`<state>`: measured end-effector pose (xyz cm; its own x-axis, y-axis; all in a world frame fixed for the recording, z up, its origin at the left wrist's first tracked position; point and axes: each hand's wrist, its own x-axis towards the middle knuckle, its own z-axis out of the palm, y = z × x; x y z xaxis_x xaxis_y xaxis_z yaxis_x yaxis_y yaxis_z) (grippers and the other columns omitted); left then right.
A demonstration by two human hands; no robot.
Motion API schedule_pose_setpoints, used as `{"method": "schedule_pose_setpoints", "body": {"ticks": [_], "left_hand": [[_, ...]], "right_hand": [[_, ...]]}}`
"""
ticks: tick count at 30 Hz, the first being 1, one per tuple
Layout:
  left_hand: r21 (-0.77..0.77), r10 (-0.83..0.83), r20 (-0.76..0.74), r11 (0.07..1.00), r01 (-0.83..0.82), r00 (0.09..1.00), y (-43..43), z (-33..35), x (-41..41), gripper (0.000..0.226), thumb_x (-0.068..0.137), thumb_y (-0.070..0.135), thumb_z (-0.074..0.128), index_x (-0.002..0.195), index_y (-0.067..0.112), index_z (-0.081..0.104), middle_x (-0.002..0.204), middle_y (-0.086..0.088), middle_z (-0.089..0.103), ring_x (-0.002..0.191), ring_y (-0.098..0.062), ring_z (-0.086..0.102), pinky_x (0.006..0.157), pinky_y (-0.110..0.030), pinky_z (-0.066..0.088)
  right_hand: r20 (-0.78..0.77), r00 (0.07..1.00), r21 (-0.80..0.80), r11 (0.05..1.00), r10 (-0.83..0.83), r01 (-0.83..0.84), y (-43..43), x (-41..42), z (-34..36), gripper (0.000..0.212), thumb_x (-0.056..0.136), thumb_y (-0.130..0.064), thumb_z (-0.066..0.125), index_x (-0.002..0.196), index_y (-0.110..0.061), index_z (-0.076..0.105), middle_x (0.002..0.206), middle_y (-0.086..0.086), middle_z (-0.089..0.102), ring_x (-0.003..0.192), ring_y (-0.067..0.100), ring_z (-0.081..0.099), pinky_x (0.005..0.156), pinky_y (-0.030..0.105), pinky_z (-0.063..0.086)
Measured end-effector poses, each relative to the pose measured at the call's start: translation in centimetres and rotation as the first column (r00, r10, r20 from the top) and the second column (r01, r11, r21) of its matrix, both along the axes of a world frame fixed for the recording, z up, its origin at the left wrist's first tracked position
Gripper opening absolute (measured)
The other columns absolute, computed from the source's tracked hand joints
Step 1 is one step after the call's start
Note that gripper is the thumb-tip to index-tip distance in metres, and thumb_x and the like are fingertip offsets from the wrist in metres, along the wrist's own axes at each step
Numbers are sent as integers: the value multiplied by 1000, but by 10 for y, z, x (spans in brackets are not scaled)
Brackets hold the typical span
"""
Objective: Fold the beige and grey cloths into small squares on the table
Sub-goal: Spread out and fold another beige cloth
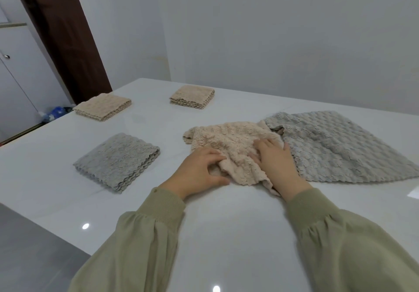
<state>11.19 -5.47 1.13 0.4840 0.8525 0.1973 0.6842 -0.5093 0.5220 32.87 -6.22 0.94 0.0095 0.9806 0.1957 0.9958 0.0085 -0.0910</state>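
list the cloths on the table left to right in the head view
folded grey textured cloth square → folded beige cloth square at the far middle → crumpled beige cloth → spread-out grey cloth; the far-left folded beige square shares the grey square's span, so it's left out

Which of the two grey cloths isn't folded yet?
The spread grey cloth on the right: it lies opened out on the table, touching the crumpled beige cloth. The folded grey cloth on the left is already a layered square.
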Motion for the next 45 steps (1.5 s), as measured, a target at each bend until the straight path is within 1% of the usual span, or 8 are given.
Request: {"method": "schedule_pose_setpoints", "body": {"ticks": [4, 10, 16, 24, 32, 37, 42, 45], "left_hand": [[29, 5, 35, 1000, -6, 999, 4, -3, 0, 52, 76, 37, 76, 123, 22, 62, 131, 6, 53, 124, -9, 41, 109, -29, 30], [48, 15, 116, 999, -21, 993, 5, -2, -5, 39, 72, 18, 73, 110, 22, 64, 114, 7, 59, 111, -12, 50, 98, -31, 41], [212, 109, 15, 971, -109, 994, 5, -1, -7, 21, 73, 30, 73, 91, 21, 67, 99, 10, 46, 98, -12, 41, 86, -25, 36], [21, 67, 16, 997, -68, 998, 3, 6, -15, 10, 84, 11, 62, 87, 17, 69, 96, 7, 57, 97, -13, 49, 84, -25, 40], [-217, 251, 284, 957, -193, 925, -1, 17, -34, 48, 92, 21, 46, 44, 17, 48, 56, 0, 63, 60, -27, 52, 59, -34, 42], [-316, 443, 515, 894, -318, 734, -1, 21, -31, 45, 96, 36, 46, 68, 8, 66, 52, -8, 61, 54, -23, 58, 66, -33, 48], [-248, 501, 563, 861, -443, 657, 2, 16, -32, 28, 89, 16, 48, 69, 14, 66, 68, -4, 65, 59, -14, 51, 59, -32, 42], [-221, 526, 504, 846, -486, 685, 7, 12, -31, 26, 89, 15, 47, 76, 19, 68, 75, 0, 67, 58, -16, 50, 57, -32, 41]], "right_hand": [[-222, 959, 372, 924, 177, -84, -23, -11, 7, 44, 97, -31, 39, 134, -11, 49, 144, 9, 45, 136, 24, 35, 115, 48, 16], [-70, 987, -202, 967, 143, -155, -29, -29, -4, 63, 95, -57, 22, 150, -29, 14, 159, -5, 5, 146, 15, 1, 114, 52, -3], [-39, 993, -212, 970, 112, -118, -26, -31, -4, 61, 96, -57, 21, 150, -31, 11, 159, -7, 2, 146, 15, 0, 114, 54, -3], [-67, 988, -222, 963, 141, -152, -29, -28, -1, 62, 96, -55, 25, 151, -30, 12, 160, -6, 2, 146, 15, -1, 116, 51, -2], [-139, 981, -170, 973, 135, -158, -32, -28, 0, 61, 94, -58, 29, 148, -32, 23, 158, -8, 12, 146, 14, 6, 117, 50, 2], [-148, 972, -223, 951, 183, -213, -33, -19, 13, 61, 89, -57, 44, 144, -35, 32, 154, -9, 24, 143, 15, 17, 116, 52, 7], [-110, 967, -199, 949, 228, -246, -32, -15, 34, 43, 85, -60, 47, 113, -32, 64, 109, -11, 57, 105, 12, 52, 107, 43, 28], [-186, 967, -294, 929, 177, -227, -33, -16, 50, 47, 84, -58, 52, 61, -18, 56, 64, -3, 55, 54, 13, 47, 64, 27, 39]]}}
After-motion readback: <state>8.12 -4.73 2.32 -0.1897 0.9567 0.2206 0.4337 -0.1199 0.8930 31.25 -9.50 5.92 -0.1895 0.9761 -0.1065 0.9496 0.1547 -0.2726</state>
